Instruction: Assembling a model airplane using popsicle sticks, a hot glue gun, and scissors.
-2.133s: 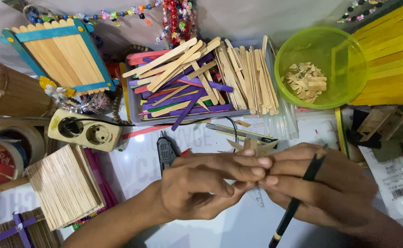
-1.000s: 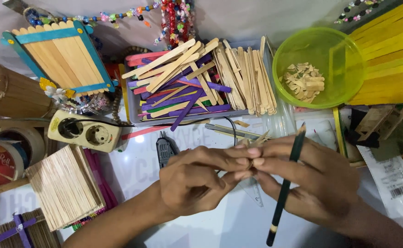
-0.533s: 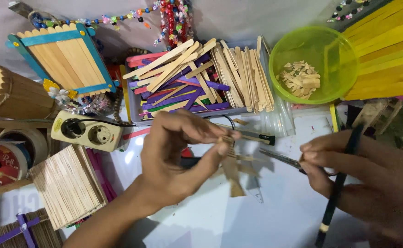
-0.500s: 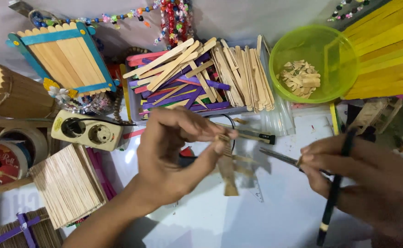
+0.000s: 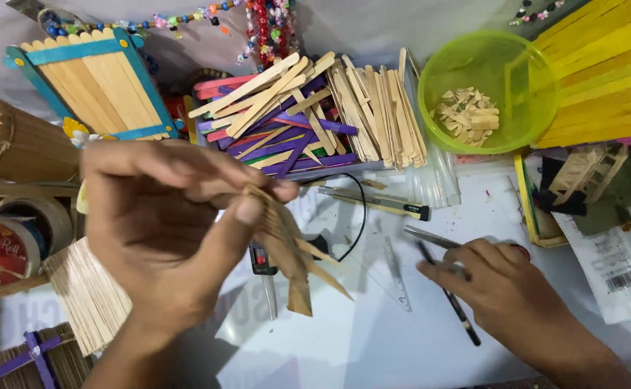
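Left hand: your left hand point(image 5: 164, 238) is raised above the surface point(image 5: 402, 338), thumb and fingers pinched shut on a small wooden piece point(image 5: 290, 252) made of glued craft sticks.
Wooden piece: it hangs from your fingertips, its pointed slats fanning down and to the right, clear of the surface; motion blur hides its exact build.
Right hand: your right hand point(image 5: 506, 288) rests low on the surface, well apart from the left, fingers curled closed around a black pencil point(image 5: 452, 302) that slants away under the palm; the fingertips also touch a thin metal tool point(image 5: 430, 238), though you cannot tell whether they grip it.
Between the hands: a clear ruler point(image 5: 396, 274) lies flat on the surface, just beside the pencil.
Behind: a tray of plain and coloured craft sticks point(image 5: 308, 115) sits past the left hand, with a green bowl point(image 5: 488, 90) of wood scraps to its right.
Left edge: a stack of plain sticks point(image 5: 88, 295) lies near your left wrist, tape rolls point(image 5: 13, 238) beside it.
Far right: yellow stick panels point(image 5: 596, 79) lean at the corner.
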